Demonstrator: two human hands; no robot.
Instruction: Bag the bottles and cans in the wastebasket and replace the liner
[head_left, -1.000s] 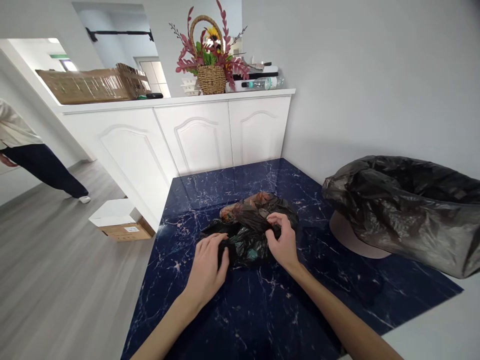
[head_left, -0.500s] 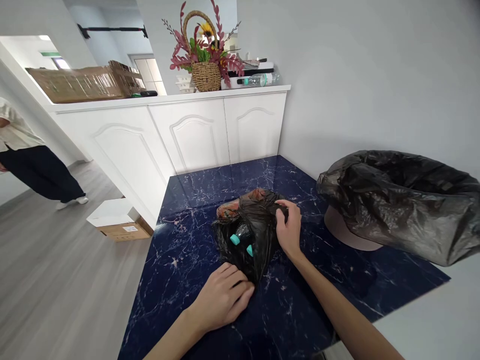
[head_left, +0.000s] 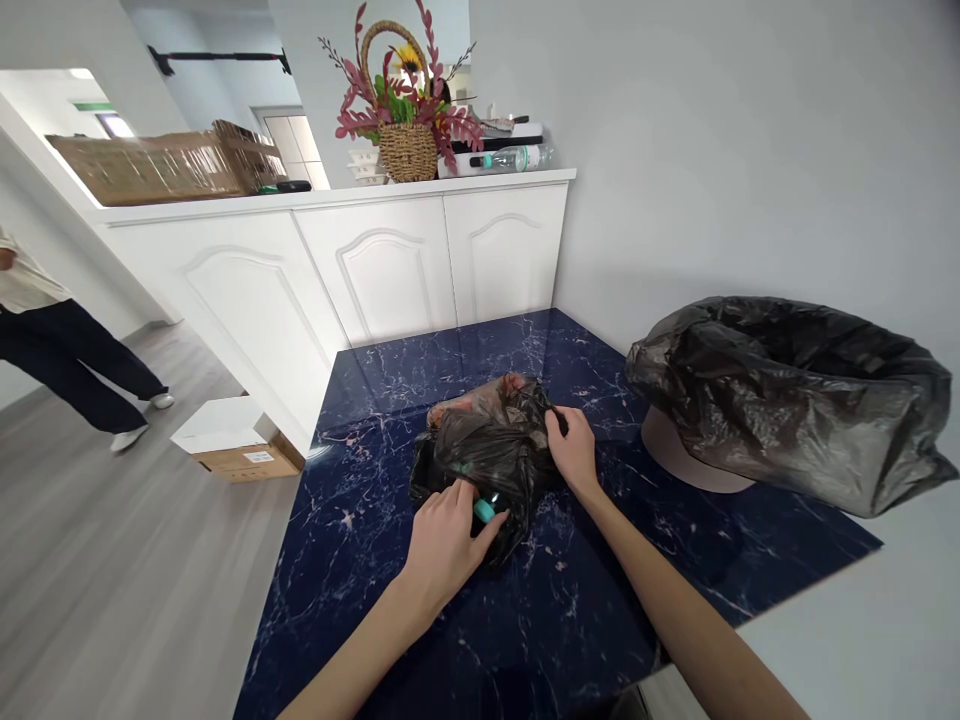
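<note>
A crumpled black plastic bag point(head_left: 487, 445) lies on the dark blue marbled tabletop point(head_left: 360, 540). From its near opening sticks the turquoise cap point(head_left: 484, 511) of a bottle; most of the bottle is hidden by the bag. My left hand point(head_left: 446, 540) is at this near edge, its fingers bent over the bag and its thumb just below the cap. On the bag's right side, my right hand point(head_left: 574, 448) pinches the plastic between thumb and fingers. A reddish patterned item point(head_left: 461, 405) shows at the bag's far left edge.
A larger black-bagged bin point(head_left: 795, 410) stands at the right by the wall, beside a pinkish round base point(head_left: 686, 455). Behind the table runs a white cabinet point(head_left: 390, 270) with a flower basket point(head_left: 409, 150) on top. A carton point(head_left: 236, 440) and a person point(head_left: 71, 350) are at left.
My left hand has moved up from the bag's near corner to the bottle cap. Plastic now covers the other turquoise cap. My right hand keeps its hold on the bag's right side.
</note>
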